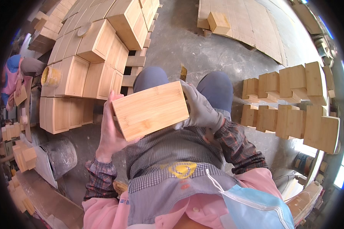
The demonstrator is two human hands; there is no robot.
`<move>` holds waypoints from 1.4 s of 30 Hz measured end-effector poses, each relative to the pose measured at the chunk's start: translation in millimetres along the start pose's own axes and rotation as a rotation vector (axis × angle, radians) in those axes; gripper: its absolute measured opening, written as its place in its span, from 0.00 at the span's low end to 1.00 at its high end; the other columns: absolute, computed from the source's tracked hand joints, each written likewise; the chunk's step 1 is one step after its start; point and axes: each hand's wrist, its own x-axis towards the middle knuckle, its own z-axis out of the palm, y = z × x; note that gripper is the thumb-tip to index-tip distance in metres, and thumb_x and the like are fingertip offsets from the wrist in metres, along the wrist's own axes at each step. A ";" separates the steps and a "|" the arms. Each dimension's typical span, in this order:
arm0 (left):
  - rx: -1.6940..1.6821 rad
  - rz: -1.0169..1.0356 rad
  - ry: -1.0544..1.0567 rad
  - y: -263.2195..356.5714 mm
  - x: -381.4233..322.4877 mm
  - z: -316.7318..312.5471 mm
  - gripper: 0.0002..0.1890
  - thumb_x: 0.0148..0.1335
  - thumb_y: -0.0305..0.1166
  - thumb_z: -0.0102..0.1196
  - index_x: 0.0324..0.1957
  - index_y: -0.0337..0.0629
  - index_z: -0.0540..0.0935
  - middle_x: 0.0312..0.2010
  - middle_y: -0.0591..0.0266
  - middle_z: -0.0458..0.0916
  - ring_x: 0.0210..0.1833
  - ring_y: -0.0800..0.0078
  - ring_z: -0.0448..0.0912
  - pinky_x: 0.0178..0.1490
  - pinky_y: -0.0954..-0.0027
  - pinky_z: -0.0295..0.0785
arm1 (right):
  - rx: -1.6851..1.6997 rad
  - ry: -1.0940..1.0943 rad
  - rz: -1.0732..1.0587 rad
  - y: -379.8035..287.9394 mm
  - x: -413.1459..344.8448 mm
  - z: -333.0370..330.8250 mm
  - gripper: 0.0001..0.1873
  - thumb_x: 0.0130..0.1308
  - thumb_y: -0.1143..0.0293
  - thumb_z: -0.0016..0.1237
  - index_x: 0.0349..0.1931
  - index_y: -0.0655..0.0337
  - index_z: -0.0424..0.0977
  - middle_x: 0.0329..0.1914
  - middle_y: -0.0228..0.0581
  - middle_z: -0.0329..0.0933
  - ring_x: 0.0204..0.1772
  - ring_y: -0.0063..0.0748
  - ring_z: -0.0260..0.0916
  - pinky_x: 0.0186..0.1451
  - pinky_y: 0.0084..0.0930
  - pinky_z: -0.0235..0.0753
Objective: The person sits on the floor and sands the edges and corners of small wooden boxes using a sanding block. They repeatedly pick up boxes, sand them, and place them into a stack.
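Above my lap I hold a pale bamboo box (152, 110), its smooth rectangular face turned up to me. My bare left hand (110, 128) grips its left end, with the thumb at the upper corner and the fingers partly hidden beneath. On the right end rests my right hand (202, 107) in a grey work glove, its fingers wrapped around the edge. The box is tilted, the right side farther from my body. What lies under it is hidden.
Stacked wooden boxes (101, 43) rise at the left on a slatted pallet (135, 61). A yellow-stained tub (51, 76) stands there. Rows of wooden blocks or boxes (292, 117) are at the right. Ahead, one box (219, 23) sits by flattened cardboard (246, 20). Another person (15, 77) works far left.
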 end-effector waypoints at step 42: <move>0.153 0.050 -0.017 22.5 23.9 -34.7 0.72 0.38 0.37 0.86 0.83 0.36 0.52 0.75 0.43 0.65 0.78 0.50 0.67 0.80 0.53 0.66 | 0.178 0.266 -0.004 -56.1 -31.1 -35.8 0.20 0.64 0.86 0.53 0.55 0.66 0.85 0.46 0.43 0.85 0.45 0.35 0.80 0.51 0.28 0.79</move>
